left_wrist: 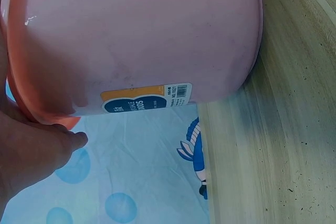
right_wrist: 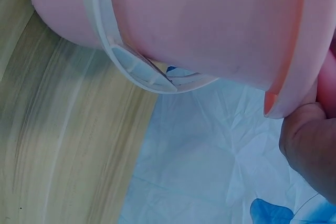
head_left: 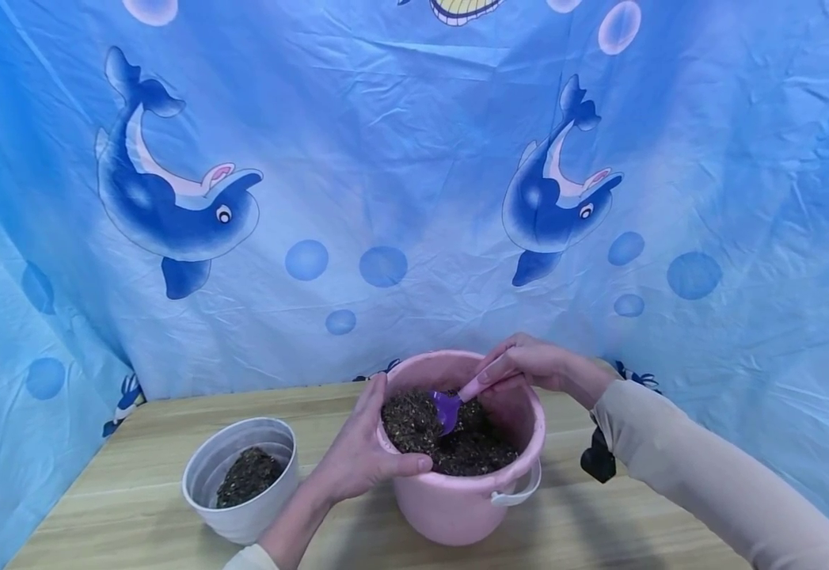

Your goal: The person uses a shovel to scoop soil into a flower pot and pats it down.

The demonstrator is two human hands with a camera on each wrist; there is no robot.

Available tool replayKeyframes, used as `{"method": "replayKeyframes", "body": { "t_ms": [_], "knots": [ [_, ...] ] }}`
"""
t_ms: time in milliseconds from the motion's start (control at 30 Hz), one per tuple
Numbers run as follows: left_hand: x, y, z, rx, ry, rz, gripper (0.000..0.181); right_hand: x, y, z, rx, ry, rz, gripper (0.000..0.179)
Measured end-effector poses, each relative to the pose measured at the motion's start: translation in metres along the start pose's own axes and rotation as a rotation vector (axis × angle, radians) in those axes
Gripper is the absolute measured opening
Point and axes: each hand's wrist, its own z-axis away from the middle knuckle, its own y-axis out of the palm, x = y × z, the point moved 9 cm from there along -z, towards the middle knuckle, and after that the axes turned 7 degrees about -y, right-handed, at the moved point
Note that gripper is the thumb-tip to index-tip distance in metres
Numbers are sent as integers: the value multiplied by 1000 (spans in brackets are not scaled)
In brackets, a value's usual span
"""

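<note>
A pink bucket of dark soil stands upright on the table. My left hand grips its rim on the left, thumb along the front edge. In the right hand is a small toy shovel with a pink handle and purple blade; the blade's tip is in the soil. The left wrist view shows the bucket's side with a printed label. The right wrist view has the right hand at the rim, the shovel mostly hidden. Left of the bucket stands a white pot with some soil inside.
A white bail handle hangs at the bucket's front right. The wooden table ends against a blue dolphin-print curtain behind and at both sides. Dark crumbs lie on the wood in the left wrist view. A black object shows under the right sleeve.
</note>
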Motion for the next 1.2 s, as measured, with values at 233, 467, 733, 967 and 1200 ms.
{"method": "replayKeyframes", "body": {
  "t_ms": [233,467,733,967,1200],
  "knots": [
    [2,-1,1,-3,0,-1,137,1,6,1,-3,24,20,43],
    [3,-1,1,-2,-15,2,136,-2,4,-1,-14,49,-26,42],
    [3,-1,0,1,-8,5,137,-2,1,2,-3,29,-59,47],
    [2,-1,0,-1,-3,4,137,-4,-3,4,-4,6,-66,42],
    [3,-1,0,-2,-9,12,137,-4,-6,9,14,-14,-66,44]
  ]
}}
